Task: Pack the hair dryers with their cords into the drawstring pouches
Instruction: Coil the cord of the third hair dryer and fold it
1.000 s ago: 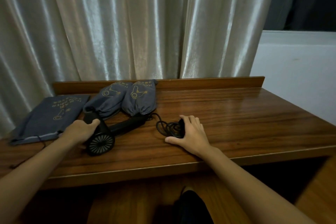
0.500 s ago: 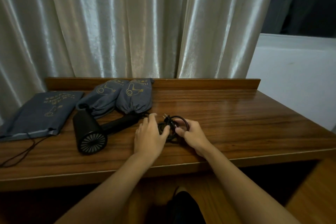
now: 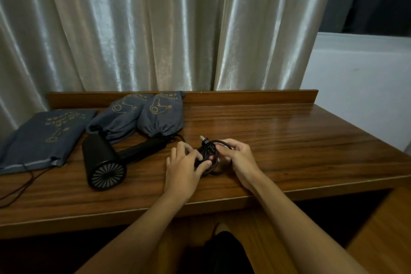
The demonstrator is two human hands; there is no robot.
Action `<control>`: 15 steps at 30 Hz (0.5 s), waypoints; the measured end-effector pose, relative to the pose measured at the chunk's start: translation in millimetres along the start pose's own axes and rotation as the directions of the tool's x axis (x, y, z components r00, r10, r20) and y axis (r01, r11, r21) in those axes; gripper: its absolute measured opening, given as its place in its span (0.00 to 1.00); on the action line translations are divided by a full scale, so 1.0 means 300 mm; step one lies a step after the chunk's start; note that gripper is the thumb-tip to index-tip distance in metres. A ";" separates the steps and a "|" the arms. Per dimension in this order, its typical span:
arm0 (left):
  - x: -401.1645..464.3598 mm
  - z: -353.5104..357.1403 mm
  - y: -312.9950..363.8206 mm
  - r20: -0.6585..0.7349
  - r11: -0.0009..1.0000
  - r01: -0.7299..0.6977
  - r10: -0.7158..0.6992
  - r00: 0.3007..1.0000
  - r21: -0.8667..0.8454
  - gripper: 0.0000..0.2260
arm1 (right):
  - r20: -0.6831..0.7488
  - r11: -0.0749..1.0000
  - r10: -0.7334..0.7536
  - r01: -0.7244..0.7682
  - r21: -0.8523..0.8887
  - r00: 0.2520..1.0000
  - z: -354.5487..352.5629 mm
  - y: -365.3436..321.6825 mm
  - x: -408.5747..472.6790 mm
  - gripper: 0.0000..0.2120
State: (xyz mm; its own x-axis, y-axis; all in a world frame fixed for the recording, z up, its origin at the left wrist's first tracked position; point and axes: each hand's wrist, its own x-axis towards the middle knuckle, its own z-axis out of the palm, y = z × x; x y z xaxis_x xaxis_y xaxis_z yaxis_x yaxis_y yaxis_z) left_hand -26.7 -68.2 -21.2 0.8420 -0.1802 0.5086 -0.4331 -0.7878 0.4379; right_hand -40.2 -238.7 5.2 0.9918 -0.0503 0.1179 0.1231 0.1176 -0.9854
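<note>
Matt black plastic hair dryer (image 3: 104, 160), pale radial grille at its end; coiled black rubber cord (image 3: 210, 155); grey fabric drawstring pouches (image 3: 161, 115) printed with yellow dryer outline and lettering; glossy brown wooden bench (image 3: 278, 140), streaked grain; silvery-beige pleated curtain (image 3: 155, 29), vertical sheen bands.

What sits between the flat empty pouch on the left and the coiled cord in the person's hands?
In the head view, the black hair dryer lies on the table between the flat pouch and the coiled cord, its handle pointing toward the cord.
</note>
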 end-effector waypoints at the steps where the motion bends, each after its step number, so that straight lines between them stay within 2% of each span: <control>1: 0.000 0.004 0.000 -0.008 1.000 0.000 0.000 1.000 0.014 0.12 | 0.039 1.000 0.001 -0.001 0.014 0.999 -0.004 0.001 0.001 0.10; 7: 0.002 0.007 0.007 0.014 0.999 0.000 0.000 1.000 0.032 0.14 | 0.240 0.994 0.037 -0.060 0.087 0.970 -0.027 0.003 0.017 0.18; 11: -0.002 0.001 0.028 -0.005 0.991 -0.041 0.042 0.999 0.126 0.15 | 0.307 0.992 0.047 -0.080 0.096 0.951 -0.037 0.000 0.021 0.17; 15: 0.004 0.007 0.017 0.006 0.998 0.010 -0.010 1.000 0.059 0.14 | 0.329 0.993 0.083 -0.107 0.056 0.941 -0.044 -0.002 0.032 0.18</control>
State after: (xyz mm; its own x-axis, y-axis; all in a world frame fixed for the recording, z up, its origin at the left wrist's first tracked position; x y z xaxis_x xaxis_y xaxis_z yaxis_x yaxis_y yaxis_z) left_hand -27.3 -73.6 -19.8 0.8481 -0.1754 0.5000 -0.4053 -0.8227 0.3987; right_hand -31.2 -252.3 5.3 0.9548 0.2890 0.0699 0.0183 0.1774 -0.9840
